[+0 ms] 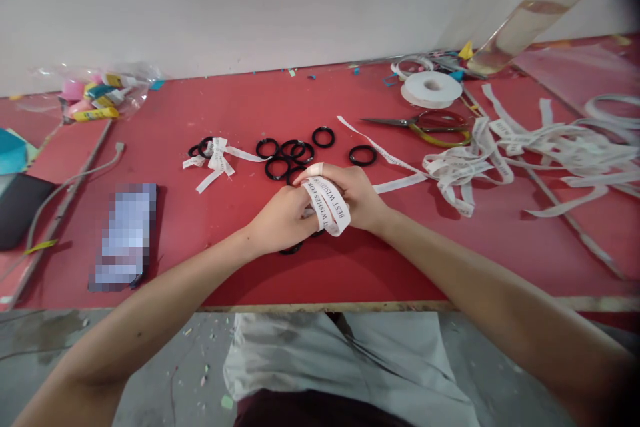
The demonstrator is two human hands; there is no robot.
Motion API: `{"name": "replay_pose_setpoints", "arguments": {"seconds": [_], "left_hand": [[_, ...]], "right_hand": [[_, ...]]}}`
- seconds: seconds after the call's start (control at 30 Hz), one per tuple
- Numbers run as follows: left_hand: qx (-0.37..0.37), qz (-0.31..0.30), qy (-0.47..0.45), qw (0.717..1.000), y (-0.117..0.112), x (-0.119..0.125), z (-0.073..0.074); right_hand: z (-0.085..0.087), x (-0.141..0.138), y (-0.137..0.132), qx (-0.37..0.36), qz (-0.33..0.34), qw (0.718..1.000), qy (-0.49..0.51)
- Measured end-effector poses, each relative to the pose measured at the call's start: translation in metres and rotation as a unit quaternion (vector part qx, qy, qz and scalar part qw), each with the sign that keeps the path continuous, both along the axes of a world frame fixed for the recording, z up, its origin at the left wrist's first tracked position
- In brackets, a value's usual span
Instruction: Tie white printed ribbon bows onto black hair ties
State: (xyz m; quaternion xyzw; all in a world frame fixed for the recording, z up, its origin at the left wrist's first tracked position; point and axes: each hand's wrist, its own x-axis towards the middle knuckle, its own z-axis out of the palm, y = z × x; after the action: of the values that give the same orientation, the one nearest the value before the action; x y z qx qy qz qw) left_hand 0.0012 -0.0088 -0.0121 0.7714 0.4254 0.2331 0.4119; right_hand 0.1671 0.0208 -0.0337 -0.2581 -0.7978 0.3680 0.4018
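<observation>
Where the grey cloth (pixel 350 360) on the person's lap meets the table (pixel 400 267) edge, both forearms reach in and the two hands come together just this side of the rings (pixel 287 153), a loose cluster of black hoops lying flat on the red top. The left hand (pixel 280 217) is curled tight, fingers pinching a printed white ribbon (pixel 327 203). The right hand (pixel 357 193) is closed round the same ribbon from the other side, with a band of tape (pixel 315 169) on its forefinger. The ribbon loops over the knuckles between them, and its tail runs off to the right of the rings. A dark ring (pixel 291 250) peeps out under the left hand; I cannot tell which hand grips it. Well left of the rings and nearer the edge lies a phone (pixel 125 233), with a grey cable (pixel 75 180) beyond it. Just left of the rings, touching the end hoops, sits a tied bow (pixel 217 157). To the right of the rings lies a heap (pixel 525 147) of cut ribbon, with scissors (pixel 425 125) right of and beyond the rings. A white spool (pixel 433 88) lies behind those, and a clear tube (pixel 530 13) leans toward the wall. Far left of the rings, by the wall, lies a clear bag (pixel 100 97) of coloured bits.
</observation>
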Motion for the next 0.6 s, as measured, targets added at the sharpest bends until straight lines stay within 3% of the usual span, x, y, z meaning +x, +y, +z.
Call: {"name": "replay_pose_setpoints", "arguments": {"seconds": [0.6], "left_hand": [[0.005, -0.003, 0.022, 1.000, 0.0003, -0.0008, -0.0023]], "right_hand": [[-0.0008, 0.0016, 0.0005, 0.017, -0.003, 1.000, -0.016]]}}
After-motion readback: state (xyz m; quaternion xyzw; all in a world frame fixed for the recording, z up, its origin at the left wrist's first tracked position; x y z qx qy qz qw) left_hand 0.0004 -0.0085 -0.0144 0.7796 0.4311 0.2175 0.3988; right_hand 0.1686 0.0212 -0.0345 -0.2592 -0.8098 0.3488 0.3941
